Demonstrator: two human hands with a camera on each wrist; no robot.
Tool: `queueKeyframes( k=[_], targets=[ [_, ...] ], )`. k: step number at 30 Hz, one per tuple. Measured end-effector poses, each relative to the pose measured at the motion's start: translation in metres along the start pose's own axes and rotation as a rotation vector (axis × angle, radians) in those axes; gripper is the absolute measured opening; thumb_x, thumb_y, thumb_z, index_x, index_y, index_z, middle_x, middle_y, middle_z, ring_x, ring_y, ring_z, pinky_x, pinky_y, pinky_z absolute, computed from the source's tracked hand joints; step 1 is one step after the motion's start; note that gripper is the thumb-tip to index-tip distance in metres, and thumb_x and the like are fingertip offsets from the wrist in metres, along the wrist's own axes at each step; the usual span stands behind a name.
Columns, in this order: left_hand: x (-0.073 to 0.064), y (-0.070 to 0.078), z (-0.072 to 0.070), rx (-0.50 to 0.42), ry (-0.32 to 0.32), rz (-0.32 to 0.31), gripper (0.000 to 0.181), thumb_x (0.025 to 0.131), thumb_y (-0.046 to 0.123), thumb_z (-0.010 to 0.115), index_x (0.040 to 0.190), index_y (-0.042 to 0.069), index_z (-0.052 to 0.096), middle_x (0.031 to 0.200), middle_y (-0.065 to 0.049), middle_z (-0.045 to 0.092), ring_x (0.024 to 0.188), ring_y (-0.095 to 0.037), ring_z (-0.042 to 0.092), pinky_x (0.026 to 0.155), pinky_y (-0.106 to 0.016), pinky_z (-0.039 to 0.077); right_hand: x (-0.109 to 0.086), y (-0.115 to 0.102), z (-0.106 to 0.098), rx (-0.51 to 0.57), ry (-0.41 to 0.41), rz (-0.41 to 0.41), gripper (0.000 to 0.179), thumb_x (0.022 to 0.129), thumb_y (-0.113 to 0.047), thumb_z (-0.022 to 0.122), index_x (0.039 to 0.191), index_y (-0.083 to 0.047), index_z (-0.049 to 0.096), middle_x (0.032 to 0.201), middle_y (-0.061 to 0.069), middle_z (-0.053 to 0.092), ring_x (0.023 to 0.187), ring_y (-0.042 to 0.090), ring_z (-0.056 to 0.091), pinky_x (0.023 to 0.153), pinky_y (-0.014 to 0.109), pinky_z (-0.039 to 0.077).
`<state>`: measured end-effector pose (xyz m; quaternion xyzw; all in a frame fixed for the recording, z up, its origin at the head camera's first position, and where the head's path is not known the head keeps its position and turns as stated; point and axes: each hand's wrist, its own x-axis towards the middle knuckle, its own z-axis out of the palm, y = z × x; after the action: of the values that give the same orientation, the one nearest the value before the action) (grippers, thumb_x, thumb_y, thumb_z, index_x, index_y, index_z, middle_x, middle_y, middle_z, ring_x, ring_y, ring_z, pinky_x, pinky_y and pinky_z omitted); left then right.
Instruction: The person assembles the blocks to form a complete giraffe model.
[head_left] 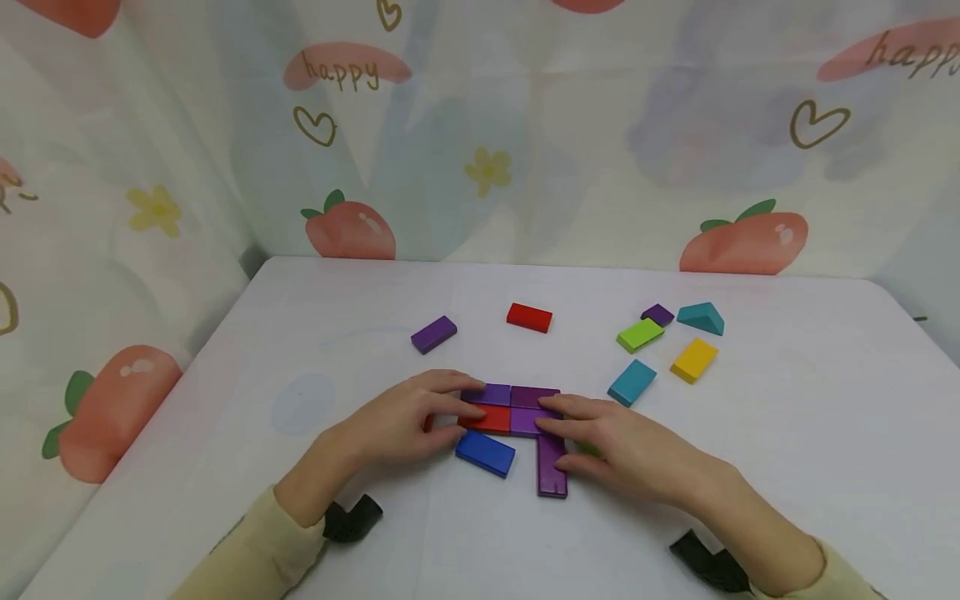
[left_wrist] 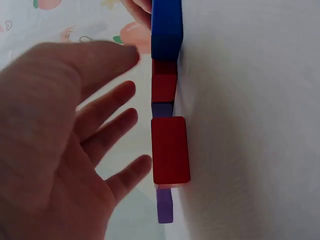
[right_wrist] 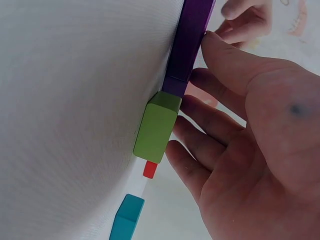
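Observation:
Flat wooden blocks lie side by side mid-table: a purple block (head_left: 497,393) and a dark purple block (head_left: 529,397) in the far row, a red block (head_left: 495,420) and a purple block (head_left: 522,423) before them. A long purple block (head_left: 552,482) extends toward me from the right end. My left hand (head_left: 408,417) has its fingertips on the left blocks, thumb by a slanted blue block (head_left: 486,454). My right hand (head_left: 630,442) rests extended fingers along the right side. Beneath my palms are a second red block (left_wrist: 171,150) and a green block (right_wrist: 156,130).
Farther back lie a loose purple block (head_left: 433,334) and a red block (head_left: 529,317). At the right are a lime block (head_left: 641,335), a small purple block (head_left: 657,314), a teal triangular block (head_left: 702,317), a yellow block (head_left: 694,360) and a teal block (head_left: 632,382). A printed curtain (head_left: 562,167) hangs behind.

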<state>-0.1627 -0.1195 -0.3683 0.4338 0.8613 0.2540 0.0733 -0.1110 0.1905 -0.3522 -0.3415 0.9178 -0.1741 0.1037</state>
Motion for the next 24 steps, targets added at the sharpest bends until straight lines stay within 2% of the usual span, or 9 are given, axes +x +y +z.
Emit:
queueKeyframes(
  k=[4,8,13,17,24],
  targets=[
    [-0.003,0.009,0.002,0.023,0.020,0.034,0.035,0.092,0.027,0.077,0.126,0.020,0.074,0.133,0.003,0.060,0.130,-0.017,0.047,0.108,-0.040,0.042,0.000,0.000,0.000,0.001,-0.001,0.002,0.050,0.096,-0.032,0.070,0.143,-0.016,0.060,0.152,0.006,0.047,0.138,0.032,0.045,0.103,0.048,0.045],
    [-0.005,0.019,0.006,0.137,-0.003,0.078,0.038,0.092,0.028,0.077,0.130,0.022,0.071,0.126,0.004,0.062,0.124,-0.017,0.048,0.104,-0.038,0.044,0.000,0.000,0.001,0.011,-0.004,0.008,0.051,0.097,-0.031,0.070,0.144,-0.016,0.059,0.153,0.005,0.047,0.139,0.032,0.044,0.104,0.048,0.045],
    [-0.009,0.028,0.011,0.251,-0.030,0.109,0.038,0.095,0.023,0.073,0.133,0.023,0.069,0.128,0.002,0.059,0.124,-0.021,0.045,0.105,-0.039,0.043,0.000,-0.001,0.000,0.024,-0.011,0.020,0.051,0.096,-0.030,0.070,0.145,-0.017,0.059,0.153,0.005,0.046,0.140,0.032,0.043,0.104,0.048,0.045],
    [-0.012,0.031,0.014,0.260,-0.036,0.118,0.035,0.098,0.020,0.069,0.132,0.024,0.070,0.128,0.002,0.058,0.125,-0.021,0.045,0.106,-0.040,0.043,0.000,-0.001,0.000,0.019,-0.013,0.017,0.051,0.096,-0.030,0.070,0.144,-0.016,0.059,0.153,0.006,0.046,0.140,0.032,0.043,0.104,0.047,0.045],
    [-0.013,0.031,0.016,0.196,-0.046,0.093,0.030,0.099,0.016,0.067,0.127,0.024,0.074,0.128,0.009,0.063,0.123,-0.018,0.049,0.108,-0.040,0.041,-0.001,0.001,0.001,0.018,-0.011,0.014,0.051,0.097,-0.030,0.070,0.145,-0.017,0.058,0.154,0.005,0.046,0.140,0.031,0.042,0.104,0.047,0.044]
  ],
)
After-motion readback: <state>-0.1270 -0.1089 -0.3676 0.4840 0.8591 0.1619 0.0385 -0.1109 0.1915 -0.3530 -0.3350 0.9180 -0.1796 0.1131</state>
